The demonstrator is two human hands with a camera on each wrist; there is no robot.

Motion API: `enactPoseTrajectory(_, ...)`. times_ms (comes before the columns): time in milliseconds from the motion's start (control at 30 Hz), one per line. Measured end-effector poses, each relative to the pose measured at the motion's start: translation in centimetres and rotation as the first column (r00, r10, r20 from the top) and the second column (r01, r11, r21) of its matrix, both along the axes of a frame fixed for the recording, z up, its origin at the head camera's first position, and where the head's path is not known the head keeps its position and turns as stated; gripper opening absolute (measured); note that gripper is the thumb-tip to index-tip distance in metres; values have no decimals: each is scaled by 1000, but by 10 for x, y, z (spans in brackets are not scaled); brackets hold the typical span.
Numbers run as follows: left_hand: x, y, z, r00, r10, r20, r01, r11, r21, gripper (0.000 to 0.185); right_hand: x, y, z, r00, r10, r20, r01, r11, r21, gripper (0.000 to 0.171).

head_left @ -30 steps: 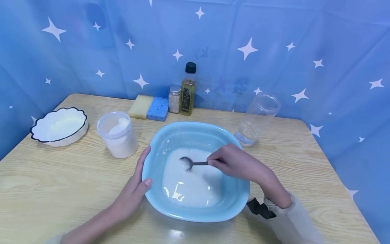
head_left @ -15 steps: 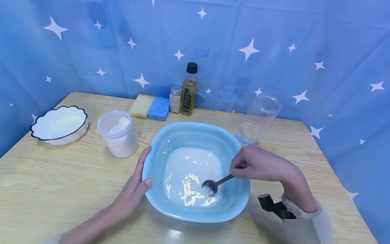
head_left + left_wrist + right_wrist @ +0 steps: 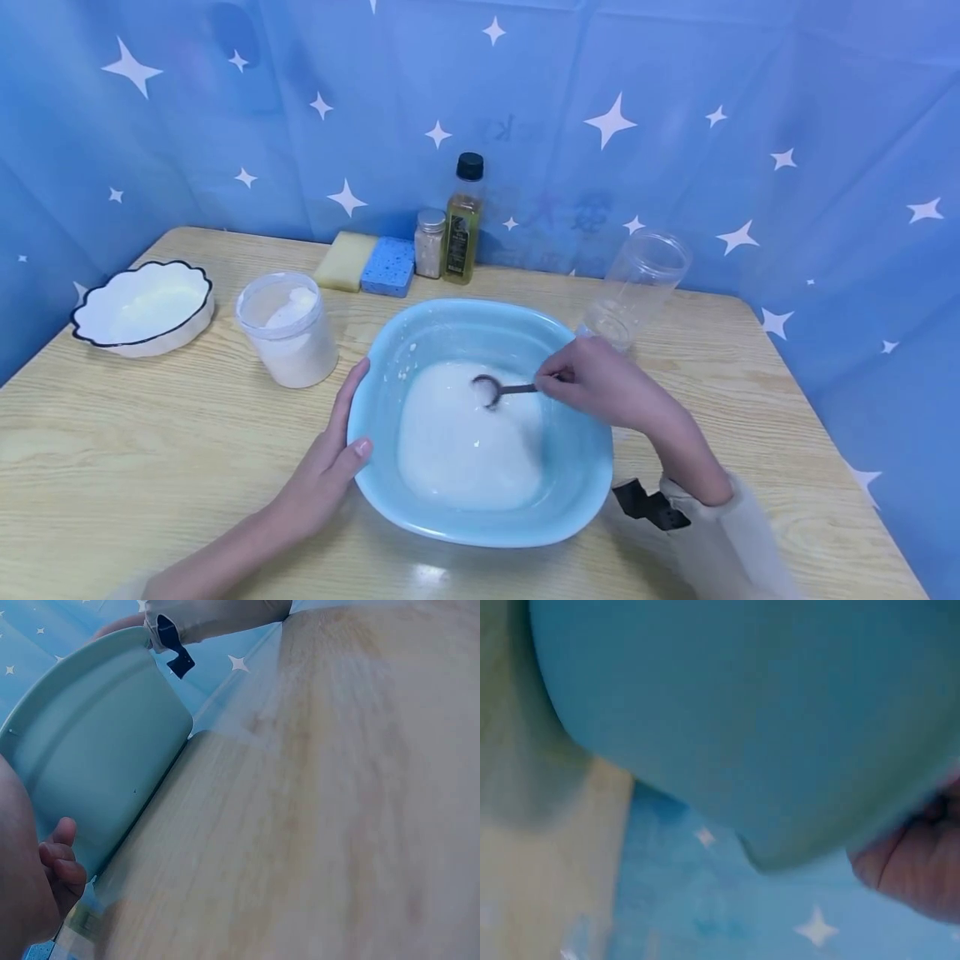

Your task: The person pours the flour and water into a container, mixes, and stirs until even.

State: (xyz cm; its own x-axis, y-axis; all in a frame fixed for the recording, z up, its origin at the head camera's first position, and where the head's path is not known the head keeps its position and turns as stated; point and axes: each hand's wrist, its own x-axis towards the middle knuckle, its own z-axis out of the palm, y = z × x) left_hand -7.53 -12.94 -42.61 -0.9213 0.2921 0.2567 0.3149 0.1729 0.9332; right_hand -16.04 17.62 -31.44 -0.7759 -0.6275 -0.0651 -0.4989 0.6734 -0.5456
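A light blue plastic basin (image 3: 480, 533) with milky white liquid (image 3: 465, 467) in it stands at the middle of the table. My left hand (image 3: 330, 467) grips its left side, thumb at the rim and fingers along the outer wall. In the left wrist view, curled fingers (image 3: 64, 862) show against the basin's outside. My right hand (image 3: 600, 383) pinches the handle of a dark metal spoon (image 3: 491, 392) over the basin. The spoon's blurred bowl is at the liquid, towards the far side. The right wrist view shows mainly the basin's outer wall (image 3: 742, 712).
A tub of white powder (image 3: 292, 333) and a scalloped white dish (image 3: 142, 308) stand left. Behind are a yellow sponge (image 3: 347, 261), a blue sponge (image 3: 388, 265), a small shaker jar (image 3: 429, 242) and an oil bottle (image 3: 462, 229). A clear jar (image 3: 637, 283) stands behind right.
My right hand has swept the spoon round in the liquid, first towards the near right, then back up to the far side. The left hand and the basin have stayed in place.
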Motion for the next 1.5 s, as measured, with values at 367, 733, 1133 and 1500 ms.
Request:
enactPoseTrajectory(367,0,-1,-2,1000,2,-18,-3,1000,-23,68,10,-13,-7,970,211,120,-208,978,-35,14)
enactPoseTrajectory(733,-1,-2,-3,1000,-7,-24,6,1000,-18,69,15,-13,2,999,35,-39,-36,999,-19,20)
enactPoseTrajectory(1133,-1,-2,-3,1000,-25,-15,25,1000,10,69,25,-24,-3,978,200,-51,-204,976,-77,19)
enactPoseTrajectory(1500,0,-1,0,1000,-22,-21,22,1000,-7,69,23,8,19,994,17,-107,-4,993,117,24)
